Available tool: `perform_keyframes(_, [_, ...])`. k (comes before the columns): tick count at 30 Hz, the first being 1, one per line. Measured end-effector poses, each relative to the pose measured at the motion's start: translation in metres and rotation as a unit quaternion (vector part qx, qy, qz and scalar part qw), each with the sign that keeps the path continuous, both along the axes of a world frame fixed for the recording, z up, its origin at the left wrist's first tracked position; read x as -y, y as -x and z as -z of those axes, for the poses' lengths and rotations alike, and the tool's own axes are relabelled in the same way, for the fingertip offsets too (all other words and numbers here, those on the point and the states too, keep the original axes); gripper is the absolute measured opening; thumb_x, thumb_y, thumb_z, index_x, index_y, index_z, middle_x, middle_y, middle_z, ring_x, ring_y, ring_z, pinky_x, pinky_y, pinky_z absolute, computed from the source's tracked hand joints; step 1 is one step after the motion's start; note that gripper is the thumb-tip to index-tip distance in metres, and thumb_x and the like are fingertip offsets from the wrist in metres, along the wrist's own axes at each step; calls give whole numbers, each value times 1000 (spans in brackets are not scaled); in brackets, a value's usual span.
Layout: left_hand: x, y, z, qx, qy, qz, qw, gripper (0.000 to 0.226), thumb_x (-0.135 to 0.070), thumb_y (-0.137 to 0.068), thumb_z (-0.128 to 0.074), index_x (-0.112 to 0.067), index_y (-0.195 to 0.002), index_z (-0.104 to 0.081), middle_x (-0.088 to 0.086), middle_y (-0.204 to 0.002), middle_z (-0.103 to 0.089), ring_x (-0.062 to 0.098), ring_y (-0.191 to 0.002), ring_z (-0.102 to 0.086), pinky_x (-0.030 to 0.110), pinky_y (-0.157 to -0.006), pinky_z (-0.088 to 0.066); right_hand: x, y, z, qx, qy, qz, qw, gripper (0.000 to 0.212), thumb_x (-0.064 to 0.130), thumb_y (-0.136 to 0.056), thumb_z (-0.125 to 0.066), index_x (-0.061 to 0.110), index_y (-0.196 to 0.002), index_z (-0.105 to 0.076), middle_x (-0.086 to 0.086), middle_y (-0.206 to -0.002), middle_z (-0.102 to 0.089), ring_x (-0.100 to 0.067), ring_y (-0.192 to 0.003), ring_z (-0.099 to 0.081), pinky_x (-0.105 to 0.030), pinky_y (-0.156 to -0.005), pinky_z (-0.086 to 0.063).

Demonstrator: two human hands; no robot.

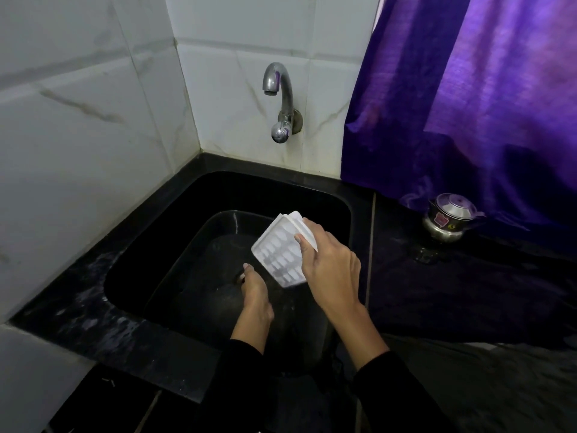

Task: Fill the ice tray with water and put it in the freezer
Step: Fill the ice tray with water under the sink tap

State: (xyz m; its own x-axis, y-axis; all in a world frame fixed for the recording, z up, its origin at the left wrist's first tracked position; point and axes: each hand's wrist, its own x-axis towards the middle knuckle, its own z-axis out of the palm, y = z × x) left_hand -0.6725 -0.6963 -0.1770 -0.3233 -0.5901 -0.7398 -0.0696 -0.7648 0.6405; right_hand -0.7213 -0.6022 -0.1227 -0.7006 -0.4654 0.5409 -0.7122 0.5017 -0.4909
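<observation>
Near: our left hand point(254, 293) reaches low into the black sink point(150, 245), fingers loosely extended, holding nothing. Our right hand point(331, 270) grips the white ice tray point(276, 253) by its right edge, tray tilted over the basin. Right, on the table point(468, 292): small steel pot point(449, 220). Far: tap point(279, 98) on the tiled wall, purple curtain point(468, 104) beside it.

The right hand point(331, 264) hides the ice tray's point(278, 251) right edge; whether its cells hold water is unclear.
</observation>
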Motion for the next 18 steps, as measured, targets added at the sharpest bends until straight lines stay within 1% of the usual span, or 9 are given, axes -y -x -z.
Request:
perform_keyframes(3, [-5,4,-4,3,7,-3,1000,64,-53,-100,-28,-6,-143,-37,18,-142,-45,35,-131,-43,43,-106,-35,-9,8,3,16,12,11,1000,36,40,-96,-48,20,-123,-63,1,-79,-69,-15,-63,-64,-33,-52,-53])
perform_keyframes(5, [-11,8,-7,8,26,3,1000,64,-53,-100,-28,-7,-144,-34,18,-145,-43,34,-132,-41,43,-108,-33,-17,12,2,37,21,13,999,39,44,-96,-44,22,-123,-62,2,-81,-68,-14,-64,-63,-33,-54,-53])
perform_keyframes(6, [-15,10,-9,19,45,11,999,64,-52,-100,-27,-7,-145,-33,16,-147,-41,33,-134,-39,42,-109,-31,-22,16,2,48,20,16,999,36,43,-97,-45,23,-122,-62,2,-79,-68,-14,-64,-62,-33,-56,-53])
perform_keyframes(9, [-28,18,-16,51,88,23,995,64,-52,-100,-27,-9,-147,-29,14,-149,-38,33,-136,-37,43,-109,-31,-46,29,1,104,85,55,989,28,36,-98,-52,22,-119,-64,5,-79,-68,-9,-68,-59,-27,-63,-48])
perform_keyframes(11, [-36,26,-18,67,139,45,987,62,-52,-100,-28,-9,-143,-36,12,-144,-43,32,-132,-41,44,-106,-34,-65,43,-1,155,137,84,975,27,37,-97,-51,20,-114,-65,4,-87,-69,-11,-78,-62,-24,-68,-44])
perform_keyframes(13, [-45,35,-21,83,196,72,974,55,-49,-100,-31,-7,-131,-49,3,-128,-52,29,-120,-50,43,-99,-40,-86,61,-1,197,171,119,958,28,37,-97,-51,16,-109,-65,-1,-94,-67,-17,-87,-63,-27,-72,-43])
perform_keyframes(14, [-51,38,-22,84,227,83,967,53,-48,-99,-35,-8,-128,-52,4,-125,-55,28,-116,-53,43,-98,-44,-98,70,-1,217,186,140,948,29,37,-97,-51,14,-109,-65,-4,-97,-65,-20,-90,-62,-29,-75,-43])
perform_keyframes(16, [-62,45,-25,68,291,104,949,49,-45,-96,-45,-11,-131,-52,5,-126,-58,26,-115,-55,44,-99,-46,-124,87,-4,263,230,173,921,28,36,-97,-52,14,-111,-64,-4,-100,-65,-19,-92,-61,-31,-80,-46])
perform_keyframes(18, [-73,54,-32,60,331,137,932,47,-35,-95,-54,-8,-134,-51,5,-124,-59,23,-116,-55,38,-100,-45,-153,100,-4,303,277,200,890,26,34,-96,-54,18,-116,-59,2,-97,-64,-14,-88,-61,-30,-75,-47])
